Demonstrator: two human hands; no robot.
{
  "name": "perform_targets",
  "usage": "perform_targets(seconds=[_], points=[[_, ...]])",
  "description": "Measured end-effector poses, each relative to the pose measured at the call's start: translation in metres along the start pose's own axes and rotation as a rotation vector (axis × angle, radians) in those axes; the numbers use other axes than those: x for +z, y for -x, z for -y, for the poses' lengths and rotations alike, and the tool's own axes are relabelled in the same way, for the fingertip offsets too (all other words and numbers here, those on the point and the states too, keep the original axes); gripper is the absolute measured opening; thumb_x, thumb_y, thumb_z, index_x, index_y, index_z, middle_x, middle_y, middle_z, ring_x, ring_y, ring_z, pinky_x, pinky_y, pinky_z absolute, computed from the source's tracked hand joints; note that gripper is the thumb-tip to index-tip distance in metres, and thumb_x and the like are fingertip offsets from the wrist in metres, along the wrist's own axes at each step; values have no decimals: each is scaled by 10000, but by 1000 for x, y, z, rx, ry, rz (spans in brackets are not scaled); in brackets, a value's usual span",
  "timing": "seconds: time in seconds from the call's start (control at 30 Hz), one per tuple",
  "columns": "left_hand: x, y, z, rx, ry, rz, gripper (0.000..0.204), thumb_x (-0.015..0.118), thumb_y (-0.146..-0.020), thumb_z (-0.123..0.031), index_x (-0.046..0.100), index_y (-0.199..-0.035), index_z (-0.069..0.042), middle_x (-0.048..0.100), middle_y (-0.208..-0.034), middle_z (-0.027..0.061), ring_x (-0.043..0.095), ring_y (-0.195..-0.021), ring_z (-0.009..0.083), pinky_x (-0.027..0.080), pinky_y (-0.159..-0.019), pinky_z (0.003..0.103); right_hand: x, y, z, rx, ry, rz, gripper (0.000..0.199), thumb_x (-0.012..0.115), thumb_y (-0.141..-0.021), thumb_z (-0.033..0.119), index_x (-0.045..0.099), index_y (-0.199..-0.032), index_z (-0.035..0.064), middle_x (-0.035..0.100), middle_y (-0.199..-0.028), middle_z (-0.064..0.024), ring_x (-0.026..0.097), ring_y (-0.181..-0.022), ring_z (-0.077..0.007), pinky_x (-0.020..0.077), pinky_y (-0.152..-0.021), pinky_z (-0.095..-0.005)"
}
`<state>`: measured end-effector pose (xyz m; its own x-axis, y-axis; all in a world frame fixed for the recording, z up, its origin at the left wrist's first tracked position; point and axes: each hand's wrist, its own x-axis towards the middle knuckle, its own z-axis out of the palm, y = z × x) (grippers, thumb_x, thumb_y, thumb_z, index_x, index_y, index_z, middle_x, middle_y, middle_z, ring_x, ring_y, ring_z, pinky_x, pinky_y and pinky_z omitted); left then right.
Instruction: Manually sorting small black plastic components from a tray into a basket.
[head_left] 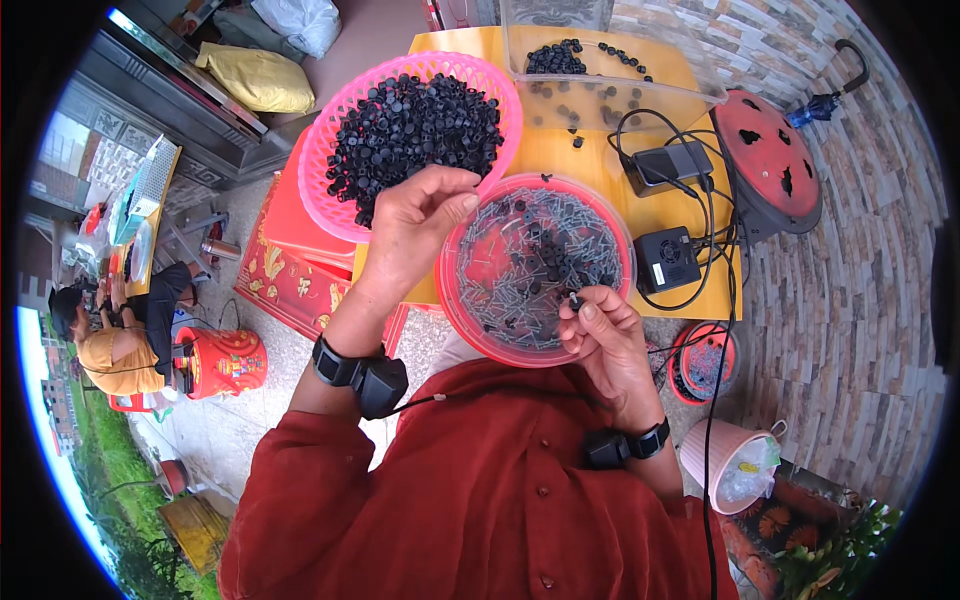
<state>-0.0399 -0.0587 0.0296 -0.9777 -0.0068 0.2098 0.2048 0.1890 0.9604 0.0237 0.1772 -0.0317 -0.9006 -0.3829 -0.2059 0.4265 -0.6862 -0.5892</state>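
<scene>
My right hand (605, 335) pinches a small black cap (574, 304) with a pale metal tip standing out of it, over the near right rim of a red round tub (448, 290). Loose grey screws (500, 310) and some black caps lie inside that tub. My left hand (420, 215) is raised between the tub and a pink lattice basket (316, 185), thumb and fingertips drawn together. Whatever those fingertips hold, if anything, is too small to make out. Black plastic caps (420, 130) are heaped in the basket.
A clear plastic bin (680, 98) with black caps stands at the back of the yellow table (700, 295). Black boxes (668, 260) with cables sit at its right. A red perforated stool (775, 160) and pink bucket (700, 465) stand rightward. Another person (125, 340) sits far left.
</scene>
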Motion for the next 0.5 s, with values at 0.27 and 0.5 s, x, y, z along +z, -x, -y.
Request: perform_targets(seconds=[0.27,0.5], points=[[-26,-80,21,68,-837,178,273,653,-756,-81,599,-1017,-21,625,-889,143,610,-788,215,476,-717,307,2,5,1,-80,151,-56,132,591,-826,8,572,-956,16,636,-899,-105,612,-687,-131,488,-569,-218],[4,-123,43,-173,-1110,224,183,658,-735,-172,628,-895,-87,617,-987,148,578,-958,328,465,-799,409,-2,11,1,-78,177,-62,130,596,-826,17,578,-955,21,643,-853,-87,605,-675,-118,482,-555,-205]])
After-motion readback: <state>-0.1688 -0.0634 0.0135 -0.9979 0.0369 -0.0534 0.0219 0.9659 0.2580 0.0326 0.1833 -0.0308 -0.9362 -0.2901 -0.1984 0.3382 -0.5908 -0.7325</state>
